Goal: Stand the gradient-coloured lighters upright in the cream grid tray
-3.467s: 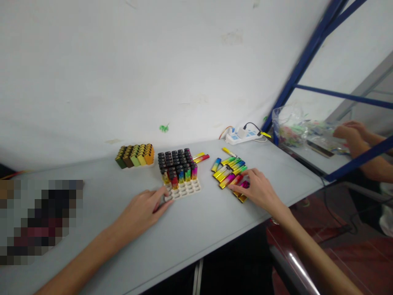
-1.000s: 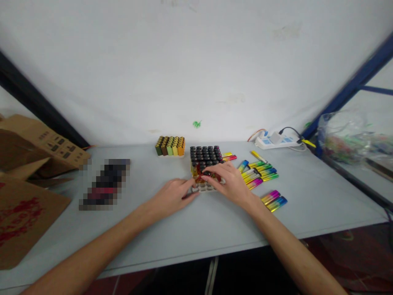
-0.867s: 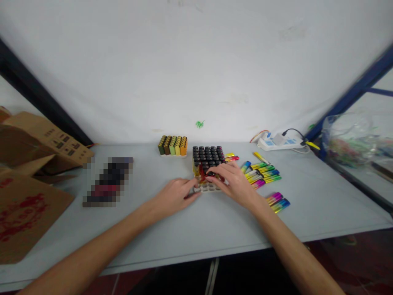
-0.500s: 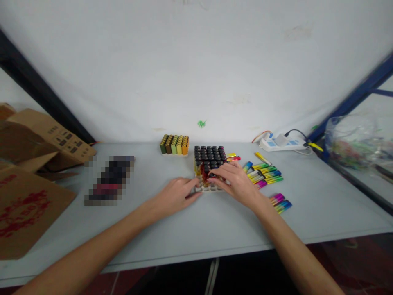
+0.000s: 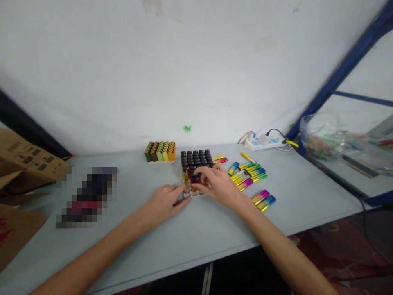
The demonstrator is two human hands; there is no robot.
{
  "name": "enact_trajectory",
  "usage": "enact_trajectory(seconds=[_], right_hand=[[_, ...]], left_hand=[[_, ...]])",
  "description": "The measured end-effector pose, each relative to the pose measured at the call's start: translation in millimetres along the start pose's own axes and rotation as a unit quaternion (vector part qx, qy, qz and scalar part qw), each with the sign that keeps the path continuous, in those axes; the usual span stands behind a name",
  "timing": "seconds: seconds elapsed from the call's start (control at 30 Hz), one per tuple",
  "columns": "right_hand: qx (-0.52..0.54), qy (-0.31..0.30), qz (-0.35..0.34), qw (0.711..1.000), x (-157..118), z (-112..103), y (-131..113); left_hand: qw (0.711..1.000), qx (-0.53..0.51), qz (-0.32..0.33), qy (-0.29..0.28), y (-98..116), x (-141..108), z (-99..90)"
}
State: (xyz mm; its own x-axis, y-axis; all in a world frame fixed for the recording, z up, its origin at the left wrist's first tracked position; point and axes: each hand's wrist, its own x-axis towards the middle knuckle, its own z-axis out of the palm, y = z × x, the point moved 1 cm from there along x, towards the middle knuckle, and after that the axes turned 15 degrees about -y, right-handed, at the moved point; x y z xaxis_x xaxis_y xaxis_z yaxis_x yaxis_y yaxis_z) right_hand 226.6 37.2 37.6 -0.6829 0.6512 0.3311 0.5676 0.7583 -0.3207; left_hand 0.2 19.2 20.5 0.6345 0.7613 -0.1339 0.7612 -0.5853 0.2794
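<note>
A white tray holds rows of black-topped lighters standing upright, with bare slots along its front. My left hand rests on the table, its thumb and forefinger closed on the tray's front left corner. Above the front rows, my right hand is bent with thumb and fingers pinched around a dark-topped lighter. The fingers cover most of that lighter and part of the tray. Just right of this hand lie loose shiny lighters in yellow, green, blue and pink.
A second block of gold-topped lighters stands behind to the left. Cardboard boxes and a pixelated dark object are at left. A white power strip with cables sits at the back right, near a plastic bag beyond the blue frame.
My view has swung to the right, so the table's contents appear farther left. My left hand stays at the tray corner; my right hand's fingers have shifted slightly over the front rows.
</note>
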Motion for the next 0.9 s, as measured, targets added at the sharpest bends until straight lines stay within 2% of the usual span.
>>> enact_trajectory(seconds=[0.07, 0.17, 0.3, 0.4, 0.57, 0.7, 0.8, 0.9], right_hand=[[0.017, 0.010, 0.000, 1.000, -2, -6, 1], [0.023, 0.070, 0.037, 0.997, -9, -23, 15], [0.004, 0.147, 0.125, 0.981, -27, -53, 52], [0.000, 0.162, 0.170, 0.972, -47, -75, 80], [-0.036, 0.142, 0.210, 0.967, -90, -101, 104], [-0.036, 0.076, 0.198, 0.977, -114, -102, 110], [-0.025, 0.023, 0.165, 0.986, -108, -88, 116], [-0.032, -0.012, 0.120, 0.992, -79, -70, 126]], left_hand=[[1.000, -0.006, 0.002, 0.002, -2, 0, -0.4], [1.000, -0.007, 0.004, 0.005, -6, 1, 0.3], [1.000, -0.017, -0.004, 0.004, -10, 3, 2.8], [1.000, -0.025, -0.004, 0.006, -11, 4, 3.9], [1.000, -0.031, -0.003, 0.002, -10, 4, 3.0], [0.999, -0.032, -0.006, 0.003, -9, 3, 2.2], [0.999, -0.033, -0.008, 0.008, -9, 3, 1.7], [0.999, -0.037, -0.015, 0.001, -9, 3, 0.5]])
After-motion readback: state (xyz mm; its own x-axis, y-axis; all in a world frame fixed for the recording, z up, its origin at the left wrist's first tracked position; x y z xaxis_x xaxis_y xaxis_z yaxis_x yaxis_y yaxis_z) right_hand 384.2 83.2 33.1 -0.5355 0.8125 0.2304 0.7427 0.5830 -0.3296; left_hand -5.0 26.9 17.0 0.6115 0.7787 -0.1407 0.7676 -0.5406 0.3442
